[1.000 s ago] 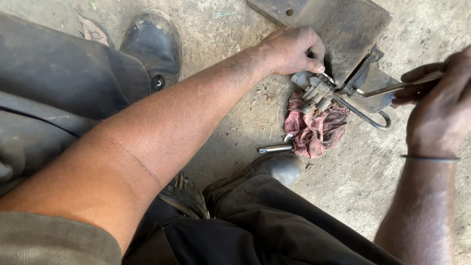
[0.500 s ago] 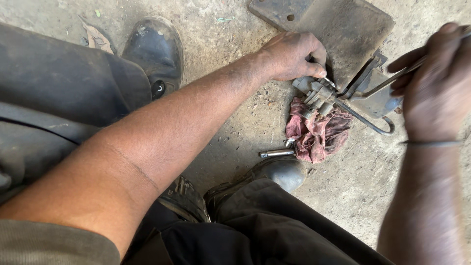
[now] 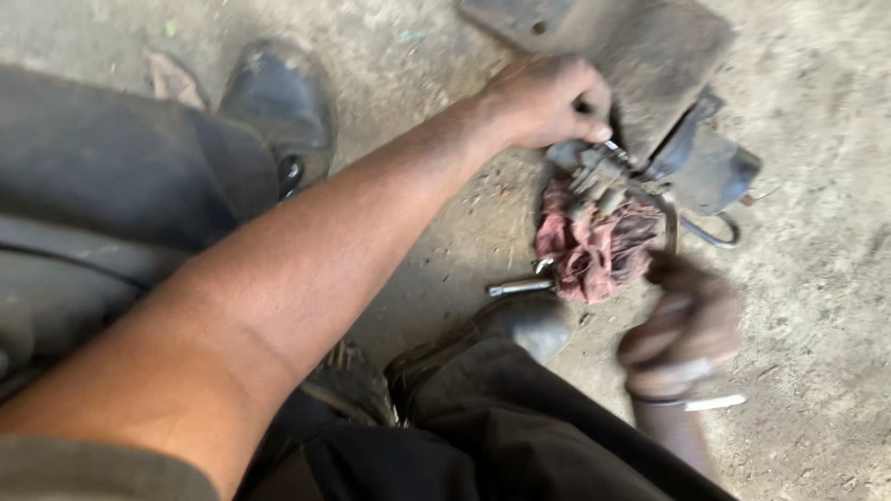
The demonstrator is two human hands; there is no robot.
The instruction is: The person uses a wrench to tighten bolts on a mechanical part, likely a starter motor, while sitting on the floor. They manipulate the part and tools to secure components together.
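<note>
My left hand [image 3: 548, 97] reaches across my knees and pinches the top of a small grey metal assembly [image 3: 594, 176]. The assembly rests on a crumpled red rag [image 3: 594, 246] on the concrete floor. A bent wire loop [image 3: 710, 232] hangs off its right side. My right hand [image 3: 687, 329] is blurred with motion, curled like a fist just below and right of the rag, with a thin band at its wrist. The blur hides whether it holds anything.
A dark flat metal plate [image 3: 650, 46] lies beyond the assembly, with a dark bracket [image 3: 715, 167] beside it. A short silver rod [image 3: 520, 289] lies left of the rag. My black shoes [image 3: 283, 102] [image 3: 520, 325] and dark trouser legs fill the left and bottom.
My right hand has dropped from the upper right, where it held a thin metal tool against the assembly, down to below the rag. My left hand keeps its grip.
</note>
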